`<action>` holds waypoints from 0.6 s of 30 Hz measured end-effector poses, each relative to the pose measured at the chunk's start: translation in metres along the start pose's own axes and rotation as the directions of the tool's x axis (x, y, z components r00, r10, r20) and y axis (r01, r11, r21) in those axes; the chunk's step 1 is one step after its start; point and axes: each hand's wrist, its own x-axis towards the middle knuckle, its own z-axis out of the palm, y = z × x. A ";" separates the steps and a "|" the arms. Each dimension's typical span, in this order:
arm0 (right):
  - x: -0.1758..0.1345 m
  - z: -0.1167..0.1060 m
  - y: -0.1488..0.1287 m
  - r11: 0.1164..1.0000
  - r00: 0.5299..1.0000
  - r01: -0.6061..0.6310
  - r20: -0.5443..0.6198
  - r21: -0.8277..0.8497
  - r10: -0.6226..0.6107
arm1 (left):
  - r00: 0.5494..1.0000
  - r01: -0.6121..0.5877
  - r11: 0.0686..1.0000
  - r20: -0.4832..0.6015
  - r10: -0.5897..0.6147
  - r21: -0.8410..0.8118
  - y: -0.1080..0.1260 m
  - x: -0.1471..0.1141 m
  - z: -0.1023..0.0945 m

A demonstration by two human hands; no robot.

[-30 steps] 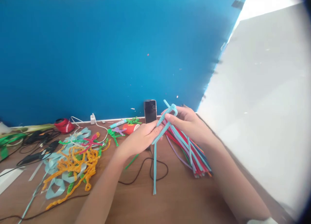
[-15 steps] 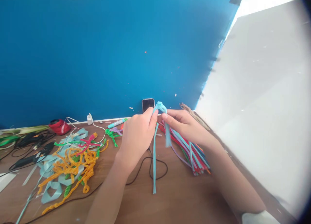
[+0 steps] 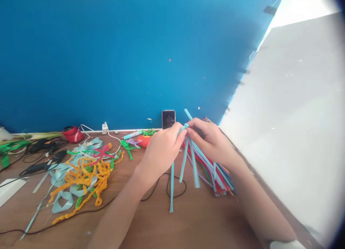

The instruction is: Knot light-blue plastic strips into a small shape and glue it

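Observation:
Light blue pipe cleaners (image 3: pixel 196 170) are bunched between my two hands, with several loose ends hanging down over the table and one end sticking up behind the right fingers. My left hand (image 3: pixel 168 141) is closed, pinching the gathered top of them between thumb and fingers. Close beside it, my right hand (image 3: pixel 208 137) pinches the same blue pipe cleaners with thumb and forefinger. The fingers partly hide how the pieces are joined. Beneath the right hand lies a bundle of colored pipe cleaners (image 3: pixel 219 180) in red, purple, blue and other colors.
A phone (image 3: pixel 168 118) leans on the blue wall. To the left lie orange pipe cleaner pieces (image 3: pixel 104 177), a light blue ribbon (image 3: pixel 62 205), a pink figure (image 3: pixel 104 154), a green figure (image 3: pixel 126 148) and a red roll (image 3: pixel 72 134). A black cable (image 3: pixel 88 211) crosses the table.
The blue loop above my fingers is lowered and folded into the grip. More blue ends now hang down, and one points up behind my right hand. The view has shifted slightly.

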 end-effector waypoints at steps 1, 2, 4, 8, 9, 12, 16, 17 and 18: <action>-0.001 0.001 0.000 0.999 1.000 0.000 0.004 -0.043 0.000 | 1.000 0.001 1.000 -0.001 -0.001 0.006 0.000 0.001 0.001; -0.001 0.002 0.001 0.996 1.000 0.000 0.006 -0.091 0.000 | 1.000 0.005 1.000 0.003 -0.005 0.017 0.000 0.002 0.003; -0.003 0.006 0.002 0.981 1.000 -0.003 0.008 -0.192 0.005 | 1.000 0.017 0.999 0.012 -0.018 0.044 -0.001 0.003 0.006; -0.005 0.012 0.007 0.945 1.000 0.001 0.019 -0.328 0.006 | 0.999 0.038 0.994 0.007 -0.039 0.099 -0.003 0.005 0.013; -0.005 0.012 0.007 0.941 1.000 0.002 0.012 -0.339 0.002 | 0.999 0.039 0.992 0.002 -0.040 0.121 -0.003 0.006 0.014; -0.004 0.011 0.007 0.948 0.998 -0.023 -0.065 -0.317 0.003 | 1.000 0.025 0.984 0.006 -0.027 0.178 -0.004 0.005 0.015; 0.000 0.011 0.006 0.974 0.991 -0.007 -0.134 -0.227 -0.025 | 1.000 -0.005 0.982 0.018 0.002 0.190 -0.007 0.004 0.009; 0.001 0.011 0.007 0.978 0.989 0.006 -0.140 -0.210 -0.037 | 1.000 -0.015 0.983 0.024 0.011 0.185 -0.007 0.003 0.007; 0.001 0.011 0.008 0.981 0.987 0.014 -0.156 -0.195 -0.045 | 0.999 -0.025 0.984 0.029 0.020 0.177 -0.008 0.003 0.005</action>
